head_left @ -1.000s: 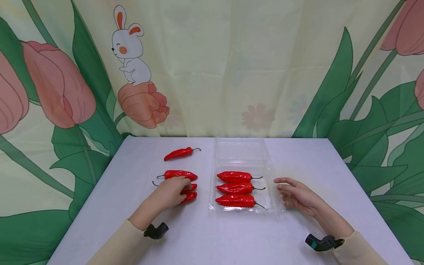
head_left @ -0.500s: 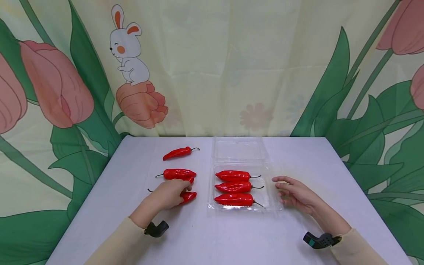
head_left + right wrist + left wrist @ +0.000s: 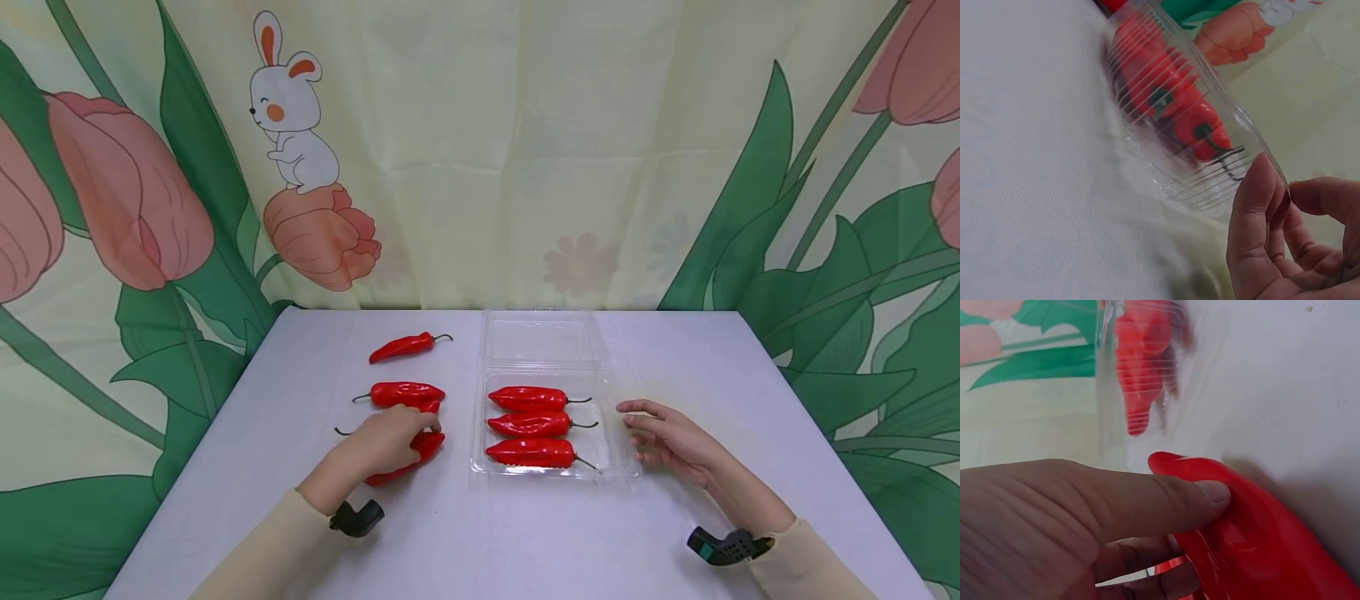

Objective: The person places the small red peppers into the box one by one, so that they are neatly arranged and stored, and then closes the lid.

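Seemingly a staged set: tulip-print curtain behind a white table.

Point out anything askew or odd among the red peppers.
The farthest loose pepper looks mildly odd: it lies apart, its stem pointing right, while the visible stems of the nearer loose peppers point left. No spill or damage shows.

Soft, even light brightens white table in your head view; shadows faint, glints on red peppers. Your wrist views run dimmer: shadow beside pinched pepper, glare on clear box, hazy blur across table nearby.
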Tool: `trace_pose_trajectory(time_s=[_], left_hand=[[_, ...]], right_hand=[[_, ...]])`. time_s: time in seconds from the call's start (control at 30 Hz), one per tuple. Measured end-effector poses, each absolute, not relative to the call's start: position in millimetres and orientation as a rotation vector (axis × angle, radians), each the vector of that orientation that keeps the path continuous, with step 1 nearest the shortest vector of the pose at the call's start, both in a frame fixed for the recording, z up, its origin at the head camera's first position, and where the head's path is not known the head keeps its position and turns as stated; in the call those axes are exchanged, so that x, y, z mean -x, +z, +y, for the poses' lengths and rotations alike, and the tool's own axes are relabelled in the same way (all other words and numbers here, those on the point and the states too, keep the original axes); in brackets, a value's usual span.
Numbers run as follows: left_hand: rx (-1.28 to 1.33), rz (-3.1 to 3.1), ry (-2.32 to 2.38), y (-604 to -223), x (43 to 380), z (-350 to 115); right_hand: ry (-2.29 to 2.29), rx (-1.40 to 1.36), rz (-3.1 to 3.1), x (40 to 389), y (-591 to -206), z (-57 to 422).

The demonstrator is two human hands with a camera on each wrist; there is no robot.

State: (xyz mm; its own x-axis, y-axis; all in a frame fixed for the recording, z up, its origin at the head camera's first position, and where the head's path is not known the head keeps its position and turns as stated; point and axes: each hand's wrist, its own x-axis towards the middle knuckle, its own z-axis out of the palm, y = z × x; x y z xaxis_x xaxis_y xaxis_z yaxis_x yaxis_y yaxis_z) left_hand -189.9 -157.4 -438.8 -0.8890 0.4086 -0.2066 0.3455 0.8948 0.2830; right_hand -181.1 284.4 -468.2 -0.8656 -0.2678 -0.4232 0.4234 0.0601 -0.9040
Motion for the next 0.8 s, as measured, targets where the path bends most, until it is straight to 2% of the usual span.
trace_pose_trajectory(time_s=[0.8], left_hand=[[-0.54, 2.762, 0.596, -418.0, 202.5, -160.2]], right_hand=[[-1.853, -0.159, 1.861, 179.8, -467.2, 283.3]])
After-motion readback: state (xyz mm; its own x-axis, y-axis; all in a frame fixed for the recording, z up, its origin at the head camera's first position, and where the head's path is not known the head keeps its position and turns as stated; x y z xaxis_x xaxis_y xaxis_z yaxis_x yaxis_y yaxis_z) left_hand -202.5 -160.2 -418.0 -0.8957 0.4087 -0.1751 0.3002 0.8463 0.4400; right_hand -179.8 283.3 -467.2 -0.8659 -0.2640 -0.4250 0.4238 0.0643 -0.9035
